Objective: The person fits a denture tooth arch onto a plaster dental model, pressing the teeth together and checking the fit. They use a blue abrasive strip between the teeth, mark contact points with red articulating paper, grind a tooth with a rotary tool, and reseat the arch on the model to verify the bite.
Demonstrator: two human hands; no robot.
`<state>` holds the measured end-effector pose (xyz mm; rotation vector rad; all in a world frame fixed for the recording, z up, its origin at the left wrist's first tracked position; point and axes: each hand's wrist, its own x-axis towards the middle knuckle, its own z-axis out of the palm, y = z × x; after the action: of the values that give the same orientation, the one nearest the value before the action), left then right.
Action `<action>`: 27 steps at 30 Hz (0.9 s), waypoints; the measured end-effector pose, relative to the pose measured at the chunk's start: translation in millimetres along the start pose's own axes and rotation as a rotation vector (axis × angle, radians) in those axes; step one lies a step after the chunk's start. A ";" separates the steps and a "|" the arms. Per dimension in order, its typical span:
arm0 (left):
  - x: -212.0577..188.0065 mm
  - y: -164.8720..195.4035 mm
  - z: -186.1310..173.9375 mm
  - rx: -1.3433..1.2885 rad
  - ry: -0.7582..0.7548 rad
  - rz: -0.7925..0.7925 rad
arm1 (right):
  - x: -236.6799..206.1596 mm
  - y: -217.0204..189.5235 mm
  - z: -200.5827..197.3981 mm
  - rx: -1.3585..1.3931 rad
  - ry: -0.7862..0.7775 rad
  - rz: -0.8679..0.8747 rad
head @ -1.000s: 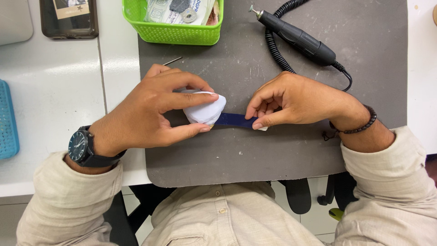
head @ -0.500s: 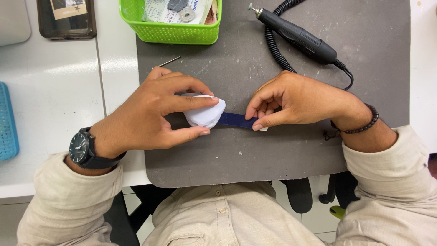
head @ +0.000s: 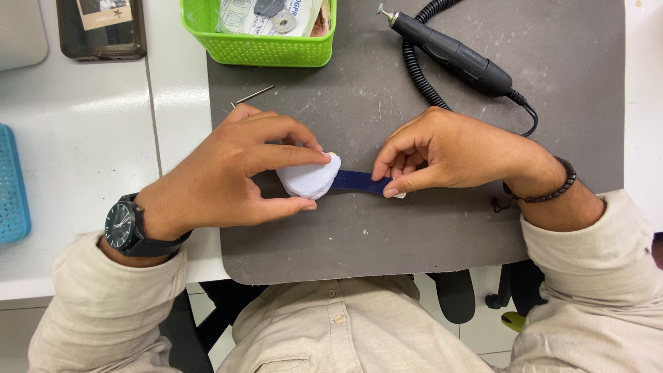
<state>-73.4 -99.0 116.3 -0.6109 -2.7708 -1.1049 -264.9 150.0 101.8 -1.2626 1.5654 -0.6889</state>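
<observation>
The left hand [head: 228, 176] pinched a white lump [head: 309, 178]; the right hand [head: 449, 152] pinched a blue strip [head: 359, 183], which ran level between both grips.

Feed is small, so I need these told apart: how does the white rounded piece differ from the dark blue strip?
The white rounded piece is bulky and domed; the dark blue strip is flat and narrow. The left hand grips the piece; the right hand pinches the strip. Both lie on the grey mat, touching.
</observation>
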 end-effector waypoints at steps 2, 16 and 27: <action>0.3 0.5 -0.5 0.000 -0.002 -0.002 | 0.1 -0.4 0.1 0.007 0.003 0.004; 2.0 3.8 -5.0 0.018 -0.002 -0.025 | 0.4 -2.2 -0.9 0.028 -0.022 0.031; 1.4 1.1 -3.6 0.044 0.010 -0.046 | -1.2 0.4 -0.2 0.057 -0.047 -0.033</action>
<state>-74.4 -100.2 119.9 -0.5387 -2.8060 -1.0488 -265.3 151.3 101.9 -1.2557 1.4802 -0.7152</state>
